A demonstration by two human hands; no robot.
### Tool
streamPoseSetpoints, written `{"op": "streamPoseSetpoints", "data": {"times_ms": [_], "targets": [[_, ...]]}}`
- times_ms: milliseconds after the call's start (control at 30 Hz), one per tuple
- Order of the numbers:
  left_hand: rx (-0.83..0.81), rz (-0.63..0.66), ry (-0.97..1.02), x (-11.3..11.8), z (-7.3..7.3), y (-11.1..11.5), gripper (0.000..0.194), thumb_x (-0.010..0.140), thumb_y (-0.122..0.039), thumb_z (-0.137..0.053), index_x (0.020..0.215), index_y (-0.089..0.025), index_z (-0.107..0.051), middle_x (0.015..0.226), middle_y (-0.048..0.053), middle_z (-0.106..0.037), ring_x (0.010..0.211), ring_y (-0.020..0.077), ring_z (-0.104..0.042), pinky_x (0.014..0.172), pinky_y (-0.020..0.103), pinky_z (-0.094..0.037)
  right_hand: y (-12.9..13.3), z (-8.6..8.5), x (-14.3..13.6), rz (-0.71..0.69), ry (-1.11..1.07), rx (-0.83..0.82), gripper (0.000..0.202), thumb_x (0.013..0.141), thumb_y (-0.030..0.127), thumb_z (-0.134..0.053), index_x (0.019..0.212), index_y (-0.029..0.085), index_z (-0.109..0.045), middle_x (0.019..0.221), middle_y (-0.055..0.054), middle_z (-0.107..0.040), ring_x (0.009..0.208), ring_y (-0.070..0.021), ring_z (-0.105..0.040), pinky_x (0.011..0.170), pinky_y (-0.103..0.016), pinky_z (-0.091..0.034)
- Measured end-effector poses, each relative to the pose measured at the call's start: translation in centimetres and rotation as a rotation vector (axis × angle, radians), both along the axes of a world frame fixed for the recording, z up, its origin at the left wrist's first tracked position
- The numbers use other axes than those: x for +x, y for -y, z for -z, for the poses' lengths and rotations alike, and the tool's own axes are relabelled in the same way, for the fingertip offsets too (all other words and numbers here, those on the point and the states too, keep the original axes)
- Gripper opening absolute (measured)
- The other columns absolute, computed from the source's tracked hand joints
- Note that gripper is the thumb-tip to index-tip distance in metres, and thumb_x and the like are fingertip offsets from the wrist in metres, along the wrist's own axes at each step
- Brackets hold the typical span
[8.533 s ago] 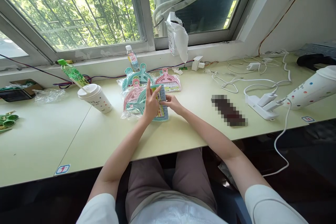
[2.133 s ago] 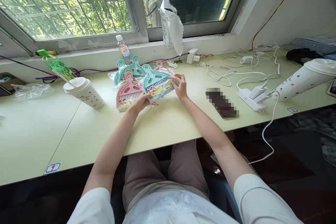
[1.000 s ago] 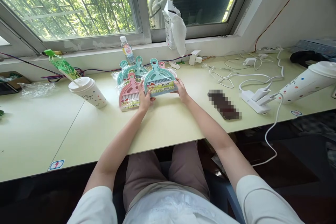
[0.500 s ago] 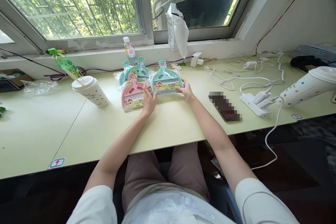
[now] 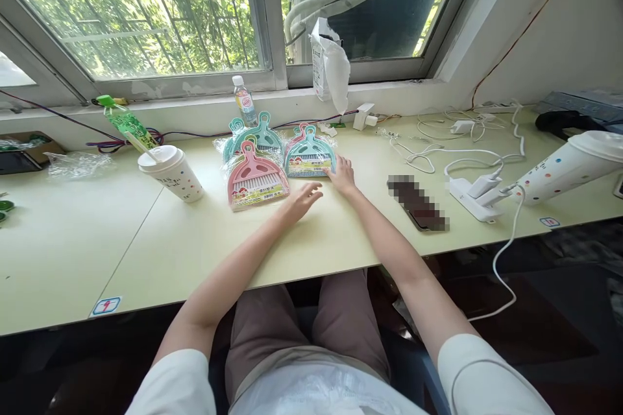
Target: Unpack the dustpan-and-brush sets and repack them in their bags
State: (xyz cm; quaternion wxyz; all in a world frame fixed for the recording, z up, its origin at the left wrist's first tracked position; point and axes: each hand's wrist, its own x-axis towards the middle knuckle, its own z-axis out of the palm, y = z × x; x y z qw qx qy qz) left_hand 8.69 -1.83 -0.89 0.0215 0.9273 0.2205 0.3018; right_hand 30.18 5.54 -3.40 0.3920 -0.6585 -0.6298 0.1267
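A pink dustpan-and-brush set [image 5: 257, 176] in clear wrapping lies at the front left of the group. Behind it is a teal dustpan set [image 5: 263, 137], partly covered by the pink one. To the right lies another teal dustpan set [image 5: 310, 157], with a pink handle showing behind its top. My right hand [image 5: 343, 176] is at the lower right corner of this set, thumb side against its edge and fingers stretched out. My left hand [image 5: 302, 201] hovers low over the table in front of the sets, fingers apart and holding nothing.
A white paper cup [image 5: 175, 176] with a straw stands left, near a tilted green bottle [image 5: 127, 122]. A clear bottle [image 5: 244, 102] is behind the sets. Right of my hands lie a phone [image 5: 417, 202], a power strip [image 5: 474, 199] with cables and a tipped white cup [image 5: 567, 165].
My left hand has left the pink set and moved right and nearer to me. The right-hand teal set sits slightly lower, with a pink handle now visible behind it; my right hand's grip has loosened.
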Motion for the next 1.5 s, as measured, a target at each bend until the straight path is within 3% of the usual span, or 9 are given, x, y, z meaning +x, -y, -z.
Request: {"op": "streamPoseSetpoints", "data": {"times_ms": [167, 367, 533, 800, 1033, 1133, 1300, 1400, 1500], "targets": [[-0.067, 0.061, -0.127, 0.7, 0.3, 0.8, 0.030, 0.096, -0.009, -0.034, 0.105, -0.020, -0.060, 0.127, 0.012, -0.059, 0.114, 0.0206, -0.060, 0.093, 0.037, -0.053, 0.0, 0.2, 0.0, -0.067, 0.001, -0.106, 0.080, 0.089, 0.066, -0.047, 0.152, 0.018, -0.032, 0.163, -0.016, -0.028, 0.152, -0.0315, -0.023, 0.123, -0.055, -0.015], [-0.135, 0.022, -0.025, -0.3, 0.3, -0.4, 0.031, 0.094, -0.008, -0.033, 0.102, -0.019, -0.060, 0.140, 0.012, -0.051, 0.117, 0.0207, -0.058, 0.096, 0.040, -0.052, -0.5, 0.0, 0.5, -0.080, -0.152, -0.079, 0.094, 0.082, 0.080, -0.043, 0.153, 0.020, -0.031, 0.163, -0.016, -0.029, 0.152, -0.0321, -0.023, 0.124, -0.052, -0.014], [-0.198, -0.019, -0.037, -0.5, 0.5, -0.8, 0.026, 0.094, -0.011, -0.035, 0.090, -0.019, -0.060, 0.136, 0.012, -0.054, 0.098, 0.0176, -0.065, 0.084, 0.034, -0.054, -0.8, -0.1, 0.6, -0.041, -0.275, -0.028, 0.080, 0.091, 0.073, -0.033, 0.151, 0.020, -0.035, 0.161, -0.014, -0.034, 0.150, -0.0291, -0.030, 0.123, -0.050, -0.019], [-0.198, -0.035, -0.087, -0.2, 0.5, -0.5, 0.026, 0.094, -0.015, -0.036, 0.092, -0.018, -0.062, 0.131, 0.014, -0.057, 0.096, 0.0189, -0.066, 0.078, 0.035, -0.056, -0.9, -0.4, 0.7, 0.083, -0.498, 0.106, 0.049, 0.097, 0.048, -0.034, 0.133, 0.019, -0.051, 0.146, -0.013, -0.053, 0.136, -0.0181, -0.048, 0.115, -0.036, -0.036], [-0.172, -0.057, -0.146, -0.2, 0.6, -0.6, 0.032, 0.095, -0.017, -0.032, 0.094, -0.018, -0.063, 0.132, 0.015, -0.057, 0.096, 0.0200, -0.066, 0.080, 0.037, -0.056, -0.3, -1.1, 0.9, 0.176, -0.470, 0.112, 0.036, 0.094, 0.032, -0.035, 0.114, 0.020, -0.062, 0.130, -0.010, -0.065, 0.121, -0.0188, -0.058, 0.107, -0.034, -0.043], [-0.197, -0.054, -0.115, -0.2, 0.8, -0.7, 0.029, 0.093, -0.016, -0.037, 0.094, -0.019, -0.066, 0.130, 0.012, -0.059, 0.095, 0.0189, -0.065, 0.081, 0.036, -0.057, 0.2, -1.4, 0.9, 0.201, -0.412, 0.032, 0.036, 0.092, 0.024, -0.033, 0.110, 0.021, -0.064, 0.123, -0.008, -0.069, 0.110, -0.0188, -0.065, 0.099, -0.034, -0.048], [-0.213, -0.053, -0.106, -0.2, 0.7, -0.6, 0.029, 0.095, -0.017, -0.035, 0.092, -0.019, -0.064, 0.130, 0.012, -0.059, 0.095, 0.0184, -0.065, 0.078, 0.033, -0.055, 1.0, -1.7, 0.4, 0.166, -0.164, -0.108, 0.028, 0.095, 0.038, -0.050, 0.114, 0.024, -0.063, 0.104, -0.007, -0.075, 0.097, -0.0254, -0.069, 0.089, -0.039, -0.050], [-0.234, -0.049, -0.086, -0.1, 0.5, -0.4, 0.029, 0.095, -0.018, -0.035, 0.092, -0.019, -0.064, 0.129, 0.012, -0.059, 0.091, 0.0182, -0.065, 0.077, 0.033, -0.055, 1.4, -1.9, 0.0, 0.140, -0.078, -0.105, 0.039, 0.093, 0.047, -0.057, 0.124, 0.024, -0.059, 0.099, -0.008, -0.076, 0.097, -0.0285, -0.068, 0.089, -0.041, -0.050], [-0.225, -0.060, -0.086, -0.1, 0.5, -0.4, 0.027, 0.094, -0.017, -0.037, 0.095, -0.019, -0.064, 0.129, 0.011, -0.060, 0.089, 0.0172, -0.065, 0.078, 0.033, -0.055, 1.5, -2.0, 0.0, 0.131, -0.068, -0.138, 0.045, 0.090, 0.045, -0.063, 0.130, 0.025, -0.055, 0.099, -0.008, -0.075, 0.099, -0.0285, -0.068, 0.089, -0.041, -0.050]]}}
